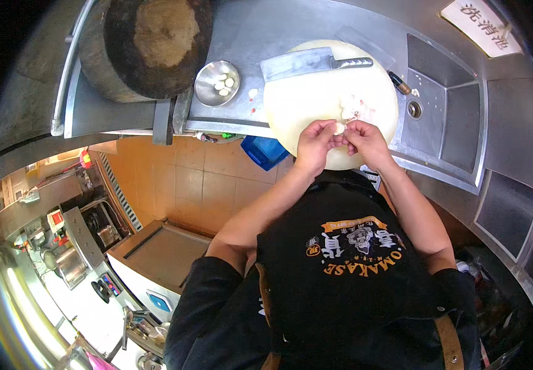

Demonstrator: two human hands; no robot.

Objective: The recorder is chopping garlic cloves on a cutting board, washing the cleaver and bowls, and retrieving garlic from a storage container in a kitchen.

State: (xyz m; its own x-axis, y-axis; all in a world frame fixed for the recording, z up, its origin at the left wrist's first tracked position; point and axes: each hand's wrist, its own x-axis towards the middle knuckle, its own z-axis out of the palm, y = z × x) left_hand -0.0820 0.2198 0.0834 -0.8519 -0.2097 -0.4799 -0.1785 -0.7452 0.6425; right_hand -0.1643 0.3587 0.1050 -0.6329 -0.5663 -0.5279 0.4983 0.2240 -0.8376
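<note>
My left hand (315, 142) pinches a pale garlic clove (339, 128) between thumb and fingers. My right hand (367, 142) meets it from the other side, its fingertips closed at the clove's edge. Both hands are over the near part of a round, whitish cutting board (294, 104). Just beyond them lies a small heap of garlic skins (358, 110), with reddish bits among them. A cleaver (299, 64) rests flat across the board's far side, handle to the right. Left of the board, a steel bowl (205, 92) holds several peeled cloves (223, 84).
A steel sink (426, 125) adjoins the board on the right, with a dark and brown cylindrical object (399, 83) at its edge. At the far left stands a large blackened wok (123, 51). A blue plastic bin (266, 150) sits below the counter edge (229, 127).
</note>
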